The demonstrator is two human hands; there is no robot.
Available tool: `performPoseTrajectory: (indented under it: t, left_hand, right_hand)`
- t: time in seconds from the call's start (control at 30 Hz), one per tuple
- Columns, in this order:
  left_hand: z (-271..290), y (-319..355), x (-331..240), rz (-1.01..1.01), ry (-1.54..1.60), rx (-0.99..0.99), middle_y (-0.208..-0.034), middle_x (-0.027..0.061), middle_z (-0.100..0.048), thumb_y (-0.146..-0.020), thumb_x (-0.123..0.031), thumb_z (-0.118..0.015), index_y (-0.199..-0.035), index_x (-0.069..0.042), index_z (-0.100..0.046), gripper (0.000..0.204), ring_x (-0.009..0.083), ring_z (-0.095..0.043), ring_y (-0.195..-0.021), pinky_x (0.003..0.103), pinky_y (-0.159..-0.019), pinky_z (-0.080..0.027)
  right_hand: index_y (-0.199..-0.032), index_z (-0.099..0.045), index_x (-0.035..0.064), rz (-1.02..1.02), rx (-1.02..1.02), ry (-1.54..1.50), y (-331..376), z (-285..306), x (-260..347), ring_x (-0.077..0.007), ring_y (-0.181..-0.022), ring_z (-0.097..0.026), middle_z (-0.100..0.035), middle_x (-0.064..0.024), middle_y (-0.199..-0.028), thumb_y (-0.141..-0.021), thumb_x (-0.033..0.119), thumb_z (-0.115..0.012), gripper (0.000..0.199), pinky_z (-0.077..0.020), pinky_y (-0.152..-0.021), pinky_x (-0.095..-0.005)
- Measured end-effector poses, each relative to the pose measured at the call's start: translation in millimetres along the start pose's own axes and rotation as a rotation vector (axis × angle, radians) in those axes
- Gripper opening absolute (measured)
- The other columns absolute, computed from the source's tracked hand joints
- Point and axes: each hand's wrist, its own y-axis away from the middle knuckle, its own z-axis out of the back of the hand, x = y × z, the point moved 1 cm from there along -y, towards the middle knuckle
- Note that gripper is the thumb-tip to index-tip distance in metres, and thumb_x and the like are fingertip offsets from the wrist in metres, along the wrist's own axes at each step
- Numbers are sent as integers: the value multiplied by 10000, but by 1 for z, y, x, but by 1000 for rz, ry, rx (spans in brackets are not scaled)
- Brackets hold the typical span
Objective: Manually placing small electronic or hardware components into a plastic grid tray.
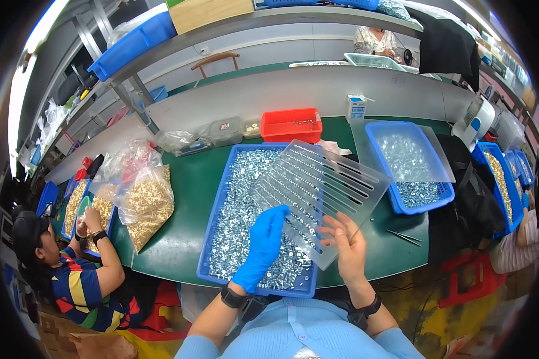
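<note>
1. Left hand [266, 234] grips the plate [310, 192] by its lower-left edge; right hand [348, 242], fingers spread, grip unclear.
2. Plate overhangs the tray's [290, 292] right edge.
3. Apparently slot-filling; next calls for steady support.

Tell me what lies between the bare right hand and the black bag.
Head view: tweezers and a tiny loose piece lie on the green table between the right hand and the black bag.

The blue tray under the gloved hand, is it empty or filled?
Filled: in the blue tray, loose metal parts spread wall to wall; depth unclear.
</note>
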Motion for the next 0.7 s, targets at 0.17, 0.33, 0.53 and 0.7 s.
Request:
performPoseTrajectory:
  t: [0.17,0.33,0.53,0.7]
  left_hand:
    - [-19,6,-19,-593,-580,157,-1412,177,-312,-917,-285,-479,-1354,-44,-352,515,327,-298,-1306,425,-1082,-219]
    - [-21,11,-27,-666,-673,345,-1433,159,-285,-905,-304,-491,-1371,-69,-340,543,331,-266,-1325,427,-1088,-213]
    - [5,19,-8,-636,-672,357,-1398,152,-356,-891,-263,-525,-1346,-75,-384,512,320,-340,-1288,428,-1077,-235]
    - [12,7,5,-510,-630,132,-1360,141,-409,-884,-210,-541,-1317,-76,-421,469,304,-402,-1244,420,-1055,-275]
  right_hand:
    - [-1280,-377,-24,2,15,10,2,-3,0,-273,-981,-603,-517,-235,-1201,-932,164,-450,402,-520,-735,-326]
    - [-1282,-376,-26,-1,10,12,2,-4,-1,-265,-984,-602,-518,-233,-1203,-930,168,-456,409,-518,-736,-320]
    - [-1279,-375,-34,-5,3,5,1,-1,-1,-262,-980,-604,-521,-234,-1200,-929,166,-458,412,-516,-739,-315]
    - [-1280,-374,-37,-2,17,24,2,-2,0,-263,-974,-606,-523,-237,-1194,-929,163,-459,413,-515,-737,-312]
